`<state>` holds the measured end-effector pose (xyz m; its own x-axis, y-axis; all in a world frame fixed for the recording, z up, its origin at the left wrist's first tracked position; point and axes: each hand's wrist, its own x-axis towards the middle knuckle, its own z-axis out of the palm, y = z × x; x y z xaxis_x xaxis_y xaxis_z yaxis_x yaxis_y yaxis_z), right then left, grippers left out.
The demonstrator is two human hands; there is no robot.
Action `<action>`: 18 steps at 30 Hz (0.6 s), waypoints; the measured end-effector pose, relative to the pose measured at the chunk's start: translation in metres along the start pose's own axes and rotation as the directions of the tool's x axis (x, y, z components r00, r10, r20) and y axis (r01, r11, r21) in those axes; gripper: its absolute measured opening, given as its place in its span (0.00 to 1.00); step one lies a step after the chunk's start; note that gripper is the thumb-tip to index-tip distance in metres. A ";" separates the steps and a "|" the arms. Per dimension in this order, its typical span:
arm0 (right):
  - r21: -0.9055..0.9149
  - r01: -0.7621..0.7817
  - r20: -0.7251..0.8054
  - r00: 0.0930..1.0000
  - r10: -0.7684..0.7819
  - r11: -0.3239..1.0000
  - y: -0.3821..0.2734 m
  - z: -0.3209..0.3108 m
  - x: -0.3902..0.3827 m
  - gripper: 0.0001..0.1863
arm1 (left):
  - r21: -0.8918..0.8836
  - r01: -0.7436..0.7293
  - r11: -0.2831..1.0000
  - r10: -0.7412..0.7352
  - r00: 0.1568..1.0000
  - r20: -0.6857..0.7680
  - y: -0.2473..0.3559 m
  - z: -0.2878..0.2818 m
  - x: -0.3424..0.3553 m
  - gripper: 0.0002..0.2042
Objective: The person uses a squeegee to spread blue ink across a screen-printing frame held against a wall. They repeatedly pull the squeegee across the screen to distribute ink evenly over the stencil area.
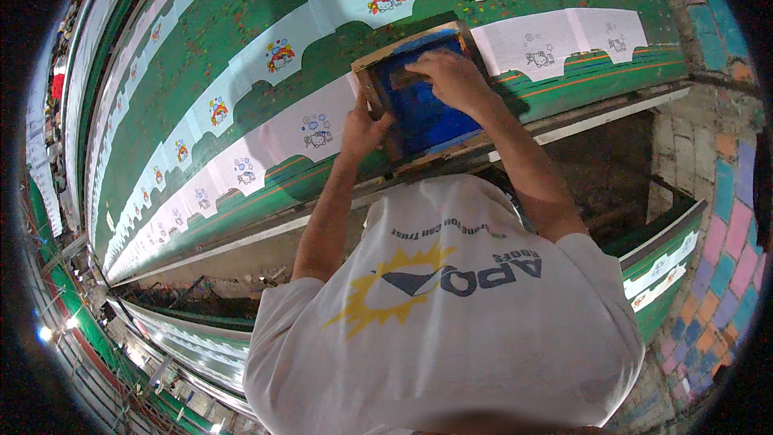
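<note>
A wooden-edged screen-printing frame (441, 145) with blue mesh lies over the near row of white cloth pieces on the long green table. My left hand (366, 127) grips the frame's left side, thumb toward the inside edge and fingers along the outside. My right hand (455, 80) is closed over the frame's upper part, holding what looks like a small brownish squeegee (405, 76) against the blue mesh. The palm and fingers partly hide the tool. Left of the frame lies a cloth piece (290, 125) with a dark outline print and blue marks.
A farther row of cloth pieces (346, 12) carries full-colour rainbow prints. More outline-printed cloth (555, 44) lies right of the frame. A metal rail (596, 119) runs along the table's near edge. Painted brickwork (717, 258) stands at right; another printing table (664, 274) is behind me.
</note>
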<state>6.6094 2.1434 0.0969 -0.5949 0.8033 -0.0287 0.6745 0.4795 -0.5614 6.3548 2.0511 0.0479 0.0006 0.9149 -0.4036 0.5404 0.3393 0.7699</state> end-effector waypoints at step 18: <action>0.089 -0.059 0.154 0.987 0.044 0.994 0.001 -0.010 -0.019 0.21 | 0.020 -0.034 0.999 0.032 0.997 0.070 -0.004 -0.002 0.001 0.52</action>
<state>6.6254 2.1317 0.1053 -0.6248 0.7595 -0.1809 0.6666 0.3983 -0.6301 6.3513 2.0514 0.0454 0.0770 0.9077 -0.4124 0.5565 0.3041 0.7732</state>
